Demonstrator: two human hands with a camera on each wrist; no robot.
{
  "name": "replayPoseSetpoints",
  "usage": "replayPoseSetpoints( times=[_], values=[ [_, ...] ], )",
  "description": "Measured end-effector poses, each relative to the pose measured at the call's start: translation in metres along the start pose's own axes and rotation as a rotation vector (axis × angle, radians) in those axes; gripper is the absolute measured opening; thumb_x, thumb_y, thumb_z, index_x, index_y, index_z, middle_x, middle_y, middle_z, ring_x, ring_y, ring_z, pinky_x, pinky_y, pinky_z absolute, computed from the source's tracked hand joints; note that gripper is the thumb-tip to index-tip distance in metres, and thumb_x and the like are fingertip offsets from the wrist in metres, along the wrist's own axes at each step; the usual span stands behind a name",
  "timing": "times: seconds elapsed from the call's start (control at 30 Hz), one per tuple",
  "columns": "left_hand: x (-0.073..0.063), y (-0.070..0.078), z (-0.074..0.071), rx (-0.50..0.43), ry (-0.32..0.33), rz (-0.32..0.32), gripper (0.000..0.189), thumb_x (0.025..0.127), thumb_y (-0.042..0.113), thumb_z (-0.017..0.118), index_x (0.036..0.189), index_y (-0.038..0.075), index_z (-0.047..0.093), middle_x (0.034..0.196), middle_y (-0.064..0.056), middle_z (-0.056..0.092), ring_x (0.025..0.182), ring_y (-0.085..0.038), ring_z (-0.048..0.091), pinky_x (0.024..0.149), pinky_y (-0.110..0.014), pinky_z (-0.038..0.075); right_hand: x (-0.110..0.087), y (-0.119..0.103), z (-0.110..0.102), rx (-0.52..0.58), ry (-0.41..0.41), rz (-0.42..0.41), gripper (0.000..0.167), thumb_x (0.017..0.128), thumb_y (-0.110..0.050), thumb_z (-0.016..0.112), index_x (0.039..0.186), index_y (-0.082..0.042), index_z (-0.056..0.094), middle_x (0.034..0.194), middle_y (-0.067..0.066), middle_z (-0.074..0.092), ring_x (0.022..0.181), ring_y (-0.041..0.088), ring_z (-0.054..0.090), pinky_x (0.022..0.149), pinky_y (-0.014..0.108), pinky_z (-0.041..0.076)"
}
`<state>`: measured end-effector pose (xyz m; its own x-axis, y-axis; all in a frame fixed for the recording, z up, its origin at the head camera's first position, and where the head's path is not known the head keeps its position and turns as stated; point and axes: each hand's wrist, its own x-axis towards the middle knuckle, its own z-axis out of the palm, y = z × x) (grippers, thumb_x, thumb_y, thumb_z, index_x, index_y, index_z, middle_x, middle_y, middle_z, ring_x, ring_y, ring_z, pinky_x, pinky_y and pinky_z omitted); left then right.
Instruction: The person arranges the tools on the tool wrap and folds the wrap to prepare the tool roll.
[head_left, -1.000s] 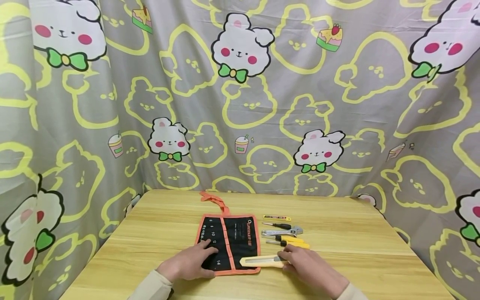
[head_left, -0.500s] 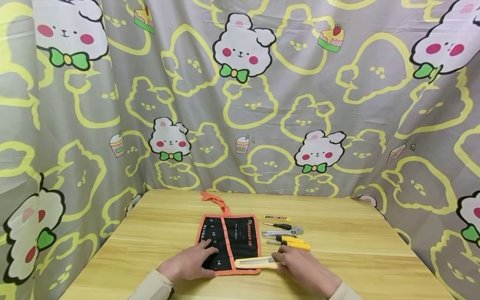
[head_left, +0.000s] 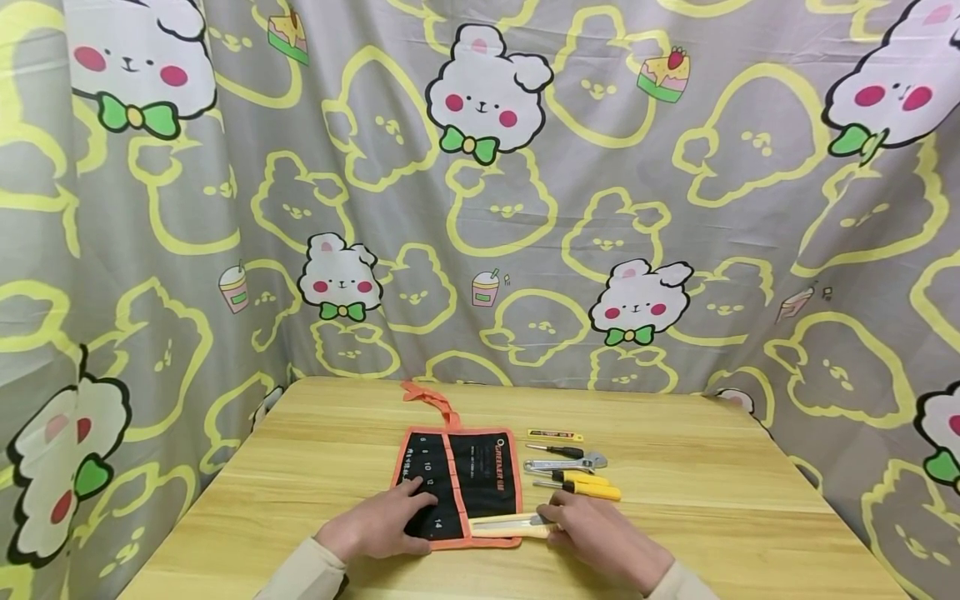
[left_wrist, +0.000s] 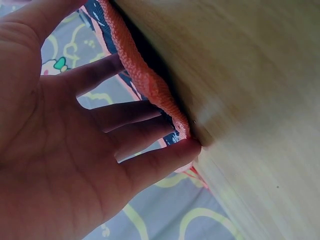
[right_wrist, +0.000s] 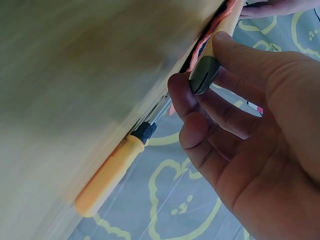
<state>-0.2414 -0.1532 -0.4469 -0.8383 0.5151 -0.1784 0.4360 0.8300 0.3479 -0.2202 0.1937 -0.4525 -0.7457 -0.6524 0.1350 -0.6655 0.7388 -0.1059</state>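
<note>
Shifted left over the last second, our utility knife (head_left: 504,526) lies crosswise over the pouch (head_left: 483,479), front end at the orange strip (head_left: 457,487), back end pinched by our nearer right hand (head_left: 602,532), our left hand (head_left: 377,521) resting fingers-apart beyond.

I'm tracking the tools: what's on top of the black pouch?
On the black pouch, the left hand rests at left; the yellow knife, gripped by the right hand, overlies the lower right. The pouch beneath is covered; I can't tell if the knife's tip is tucked in.
</note>
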Motion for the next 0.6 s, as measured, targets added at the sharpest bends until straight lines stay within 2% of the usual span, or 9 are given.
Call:
replayPoseSetpoints(
  times=[0.6],
  values=[
    [-0.001, 0.0, 0.0, 0.002, 0.004, 0.004, 0.061, 0.089, 0.045, 0.079, 0.137, 0.013, 0.062, 0.154, -0.027, 0.045, 0.136, -0.047, 0.05, 0.107, -0.061, 0.045, 0.011, -0.006, 0.007, 0.016, -0.021, -0.012, 0.025, 0.094, -0.026, 0.075, 0.117, -0.017, 0.075, 0.096, -0.005, 0.065, 0.071, -0.001, 0.046, 0.061, 0.02, 0.046]
  ],
)
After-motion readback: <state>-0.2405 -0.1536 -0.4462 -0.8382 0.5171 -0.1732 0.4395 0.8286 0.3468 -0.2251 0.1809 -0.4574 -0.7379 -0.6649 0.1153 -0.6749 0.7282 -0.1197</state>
